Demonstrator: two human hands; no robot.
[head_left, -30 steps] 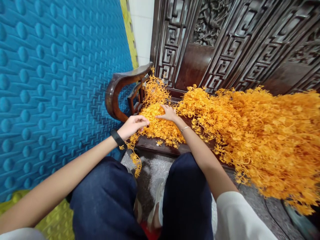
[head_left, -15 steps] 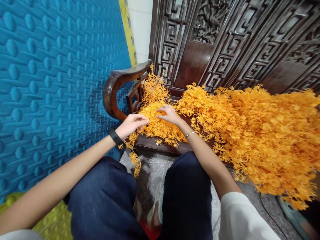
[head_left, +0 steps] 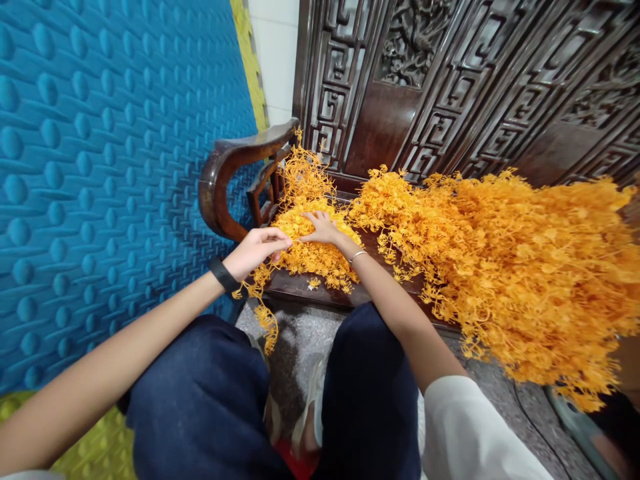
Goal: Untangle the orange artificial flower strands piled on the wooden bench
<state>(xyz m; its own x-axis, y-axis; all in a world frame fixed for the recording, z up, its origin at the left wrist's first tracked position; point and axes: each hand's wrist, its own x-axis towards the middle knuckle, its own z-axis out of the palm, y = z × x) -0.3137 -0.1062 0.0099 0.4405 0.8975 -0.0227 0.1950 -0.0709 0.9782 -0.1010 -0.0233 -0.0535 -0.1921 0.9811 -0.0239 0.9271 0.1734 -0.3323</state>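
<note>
My left hand (head_left: 257, 251) is closed in a pinch at the left edge of a pile of orange artificial flower pieces (head_left: 325, 262). Whatever lies between its fingertips is too small to make out. My right hand (head_left: 321, 229) rests over the same pile with its fingers spread, the thumb pointing toward my left fingertips. Below my left hand, a strand of orange flowers (head_left: 267, 327) hangs past the seat's front edge. One loose flower piece (head_left: 314, 284) lies near that edge on the dark wooden seat (head_left: 287, 281).
A much larger heap of orange flowers (head_left: 525, 267) covers the bench to the right. The curved wooden armrest (head_left: 215, 187) rises at the left, and the carved backrest (head_left: 385, 120) stands behind. A blue foam mat (head_left: 100, 200) lies to the left. A cable (head_left: 533, 420) runs across the floor.
My right hand has moved slightly left and down onto the flower pile, its fingers spreading. My left hand keeps its pinch. The whole view has shifted a little.
</note>
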